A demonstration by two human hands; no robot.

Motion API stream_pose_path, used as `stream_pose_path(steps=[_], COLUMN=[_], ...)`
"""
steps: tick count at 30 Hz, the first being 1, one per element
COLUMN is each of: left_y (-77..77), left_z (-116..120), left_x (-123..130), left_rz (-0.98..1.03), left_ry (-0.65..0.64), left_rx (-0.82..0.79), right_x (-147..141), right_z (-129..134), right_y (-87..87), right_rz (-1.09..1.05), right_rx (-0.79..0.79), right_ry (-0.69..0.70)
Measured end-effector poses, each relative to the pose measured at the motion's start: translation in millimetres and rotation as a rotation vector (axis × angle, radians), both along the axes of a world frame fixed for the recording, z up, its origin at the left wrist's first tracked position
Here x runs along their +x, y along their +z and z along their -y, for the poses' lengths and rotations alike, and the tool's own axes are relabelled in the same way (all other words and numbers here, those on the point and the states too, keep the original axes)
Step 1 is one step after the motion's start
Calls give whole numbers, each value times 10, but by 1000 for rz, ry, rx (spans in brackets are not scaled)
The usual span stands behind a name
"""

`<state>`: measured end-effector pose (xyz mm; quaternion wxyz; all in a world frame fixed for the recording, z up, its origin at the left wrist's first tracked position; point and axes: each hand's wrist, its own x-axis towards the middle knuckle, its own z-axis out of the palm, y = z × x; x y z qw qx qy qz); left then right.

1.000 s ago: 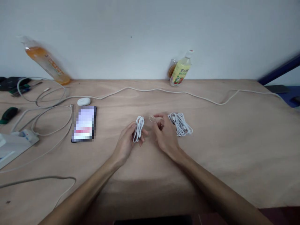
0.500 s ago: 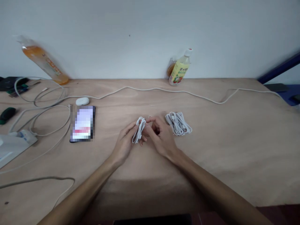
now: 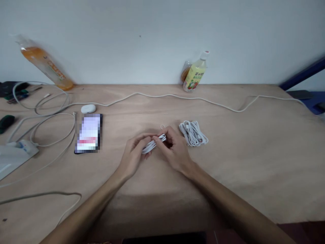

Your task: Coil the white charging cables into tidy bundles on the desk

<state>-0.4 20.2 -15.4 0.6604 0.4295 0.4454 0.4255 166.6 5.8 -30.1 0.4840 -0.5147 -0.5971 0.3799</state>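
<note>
Between my two hands, a small coiled white cable (image 3: 150, 146) is held low over the middle of the wooden table. My left hand (image 3: 135, 149) grips its left end, thumb on top. The fingers of my right hand (image 3: 174, 147) are closed round the right end, with the thumb pressed on the coil. A thin white loop (image 3: 163, 127) shows just beyond my right fingertips. Right of my right hand, coiled white cables (image 3: 193, 133) lie in a bundle on the table, not touched by either hand.
A phone (image 3: 88, 134), a white earbud case (image 3: 88, 108), loose cables and a power strip (image 3: 15, 157) lie on the left. An orange bottle (image 3: 48, 67) and a yellow-labelled bottle (image 3: 195, 74) lean on the wall. One long cable (image 3: 177, 96) crosses the table (image 3: 248, 152).
The coiled cable has turned from nearly upright to a flatter slant, and its right end now lies under my right thumb. My hands have stayed in nearly the same place.
</note>
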Motion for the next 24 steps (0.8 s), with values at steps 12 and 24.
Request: stream_pose_path(steps=[12, 24], left_y=[-53, -35], left_z=[4, -4], left_x=[21, 16], left_rz=[25, -6], left_ry=[29, -61], left_rx=[67, 95], right_x=[-138, -26], right_z=[287, 198], right_y=[9, -112], right_rz=[-210, -312], right_rx=[-277, -233], right_ry=[38, 135])
